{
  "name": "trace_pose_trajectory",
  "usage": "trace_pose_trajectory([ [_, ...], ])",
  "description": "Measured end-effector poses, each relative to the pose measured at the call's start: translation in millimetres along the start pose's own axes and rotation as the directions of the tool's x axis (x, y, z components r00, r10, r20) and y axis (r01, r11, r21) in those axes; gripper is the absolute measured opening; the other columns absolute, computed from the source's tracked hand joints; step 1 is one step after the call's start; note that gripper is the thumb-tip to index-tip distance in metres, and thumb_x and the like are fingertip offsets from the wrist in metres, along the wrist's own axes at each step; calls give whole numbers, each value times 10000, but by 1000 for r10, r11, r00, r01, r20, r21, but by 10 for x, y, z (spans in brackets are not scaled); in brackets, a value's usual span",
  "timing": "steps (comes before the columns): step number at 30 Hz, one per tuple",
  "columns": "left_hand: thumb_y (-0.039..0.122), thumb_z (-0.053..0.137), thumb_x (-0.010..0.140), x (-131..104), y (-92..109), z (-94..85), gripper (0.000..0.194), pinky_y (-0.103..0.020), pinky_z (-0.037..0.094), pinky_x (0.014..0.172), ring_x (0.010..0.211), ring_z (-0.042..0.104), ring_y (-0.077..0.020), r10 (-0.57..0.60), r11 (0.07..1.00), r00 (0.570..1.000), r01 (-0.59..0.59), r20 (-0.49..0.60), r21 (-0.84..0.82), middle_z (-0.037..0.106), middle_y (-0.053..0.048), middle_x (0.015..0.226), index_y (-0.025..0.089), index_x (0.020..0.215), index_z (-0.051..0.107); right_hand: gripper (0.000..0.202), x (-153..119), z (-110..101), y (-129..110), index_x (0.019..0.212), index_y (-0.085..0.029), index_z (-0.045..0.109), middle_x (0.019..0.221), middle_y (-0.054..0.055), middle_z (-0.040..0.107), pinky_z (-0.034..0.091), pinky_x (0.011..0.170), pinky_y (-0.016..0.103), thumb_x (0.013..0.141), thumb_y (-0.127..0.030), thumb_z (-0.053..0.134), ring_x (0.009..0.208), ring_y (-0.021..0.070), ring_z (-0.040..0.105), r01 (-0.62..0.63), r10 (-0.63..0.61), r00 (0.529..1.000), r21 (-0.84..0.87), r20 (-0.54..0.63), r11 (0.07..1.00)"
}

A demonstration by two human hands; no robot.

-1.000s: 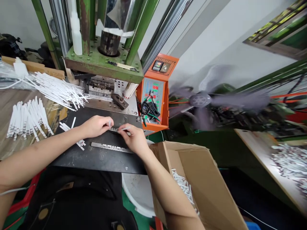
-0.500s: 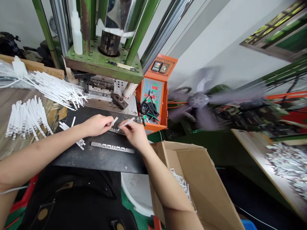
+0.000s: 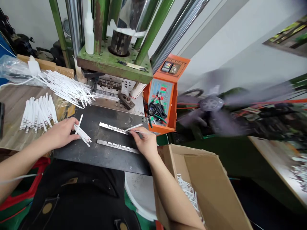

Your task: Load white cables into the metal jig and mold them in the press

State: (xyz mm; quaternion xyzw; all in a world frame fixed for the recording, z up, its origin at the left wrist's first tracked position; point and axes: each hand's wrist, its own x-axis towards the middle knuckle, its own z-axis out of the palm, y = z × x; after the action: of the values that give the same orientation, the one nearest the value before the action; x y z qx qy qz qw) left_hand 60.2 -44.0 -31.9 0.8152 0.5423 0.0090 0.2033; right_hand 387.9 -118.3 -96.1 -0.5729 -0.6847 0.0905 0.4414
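Two narrow metal mould bars lie on the black work plate [image 3: 96, 156]: a far bar [image 3: 110, 128] and a near bar [image 3: 117, 146]. My right hand [image 3: 145, 142] pinches a thin white strip [image 3: 133, 127] at the right end of the far bar. My left hand [image 3: 61, 133] rests at the plate's left edge, its fingers on a small bunch of white strips [image 3: 82, 134].
A green press [image 3: 115, 62] stands behind the plate, with an orange control box [image 3: 163, 95] at its right. White strips lie in a pile [image 3: 67, 88] and a bundle [image 3: 38, 111] at left. An open cardboard box [image 3: 203, 188] holding white pieces stands at lower right. A fan [image 3: 211, 105] spins beyond.
My left hand has left the far bar and moved left to the loose strips. My right hand stays at the bar with a strip. The camera view shifted left.
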Motion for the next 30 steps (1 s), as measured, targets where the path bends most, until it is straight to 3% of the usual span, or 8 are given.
trace_pose_trajectory([
  [6,254,596,772,-43,-100,108,397,-370,458,704,757,622,-235,-118,985,993,119,18,-122,619,-8,769,220,1144,460,162,-24,33,-47,862,-195,668,807,50,713,545,729,303,920,-191,517,776,182,664,167,-164,986,-103,35,981],
  [10,313,569,785,-17,-144,-44,406,-318,481,654,653,598,-170,-122,946,992,120,12,-302,580,40,681,205,1173,528,200,-13,46,-26,878,-191,655,819,65,698,537,750,315,935,-157,466,801,186,644,207,-197,976,-113,95,972],
  [13,406,584,788,122,-13,-166,295,-311,514,701,727,624,-166,-59,879,998,37,-31,-475,656,13,749,216,1004,650,143,11,-9,58,965,-192,655,908,79,687,529,813,361,912,-190,522,889,214,626,160,-139,973,-108,185,981],
  [16,394,624,752,381,276,-134,232,-311,507,823,851,659,-181,114,836,992,-129,-62,-534,723,-6,899,212,876,695,237,8,-81,174,1096,-185,635,1036,113,646,503,878,442,872,-251,598,986,261,585,80,-43,968,-143,248,986],
  [21,299,542,806,767,655,136,175,-251,484,750,765,655,-146,421,827,903,-421,-86,-374,716,-4,834,182,774,669,209,-63,-107,280,1054,-192,663,1015,112,627,486,882,459,894,-306,590,987,268,559,42,-11,969,-120,249,992],
  [25,216,530,812,854,725,190,86,-224,449,670,706,635,-127,486,839,874,-471,-11,-272,679,15,791,184,866,589,220,-77,-103,265,1084,-203,653,1019,105,615,487,874,446,908,-314,581,977,258,561,51,-26,974,-102,227,993],
  [30,155,493,850,843,822,98,166,-237,394,613,709,623,-149,567,822,815,-570,120,-10,676,10,859,206,1006,516,208,-35,-135,255,1078,-199,645,1003,104,614,496,862,438,907,-304,587,970,256,553,68,-41,968,-103,246,992],
])
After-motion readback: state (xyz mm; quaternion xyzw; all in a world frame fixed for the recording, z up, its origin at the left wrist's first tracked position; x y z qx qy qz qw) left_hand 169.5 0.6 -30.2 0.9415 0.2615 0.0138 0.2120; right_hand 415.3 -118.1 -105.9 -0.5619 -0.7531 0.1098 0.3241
